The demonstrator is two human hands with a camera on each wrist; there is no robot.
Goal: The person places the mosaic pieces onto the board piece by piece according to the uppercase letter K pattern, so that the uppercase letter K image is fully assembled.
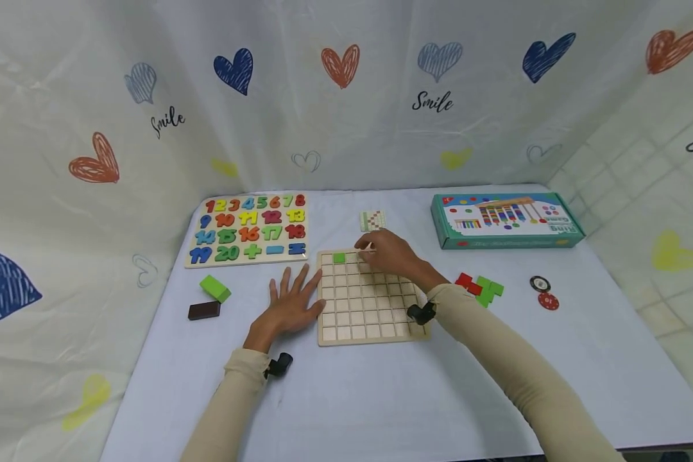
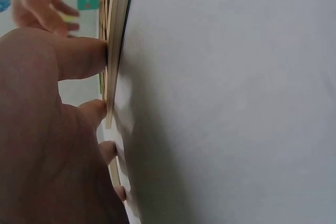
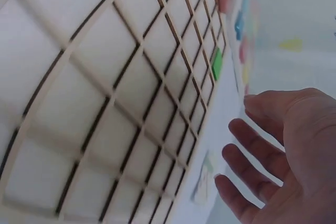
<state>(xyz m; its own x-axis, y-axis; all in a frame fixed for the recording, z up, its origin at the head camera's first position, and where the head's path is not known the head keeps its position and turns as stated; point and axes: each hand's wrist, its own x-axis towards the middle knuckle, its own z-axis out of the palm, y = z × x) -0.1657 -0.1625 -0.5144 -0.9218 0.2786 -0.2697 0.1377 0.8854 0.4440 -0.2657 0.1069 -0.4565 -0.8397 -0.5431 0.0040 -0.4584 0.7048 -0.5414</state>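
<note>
A pale wooden grid board point(image 1: 352, 321) lies flat on the table. One small green square tile point(image 1: 339, 258) sits in a cell of its far row near the left corner. My left hand point(image 1: 291, 308) is spread beside the board; its thumb and index finger touch the left edge, as the left wrist view also shows at the board's side point(image 2: 116, 40). Over the board's far edge hovers my right hand point(image 1: 389, 251), fingers loosely bent. In the right wrist view that hand point(image 3: 283, 156) shows nothing between thumb and fingers. A small patterned card point(image 1: 372, 221) lies just beyond the board.
At the back left is a number puzzle board point(image 1: 251, 231). A green block point(image 1: 215, 288) and a dark brown block point(image 1: 204, 310) lie left. Toward the right are red pieces point(image 1: 468, 283), green pieces point(image 1: 487, 290), two round tokens point(image 1: 548, 301) and a teal toy box point(image 1: 508, 221).
</note>
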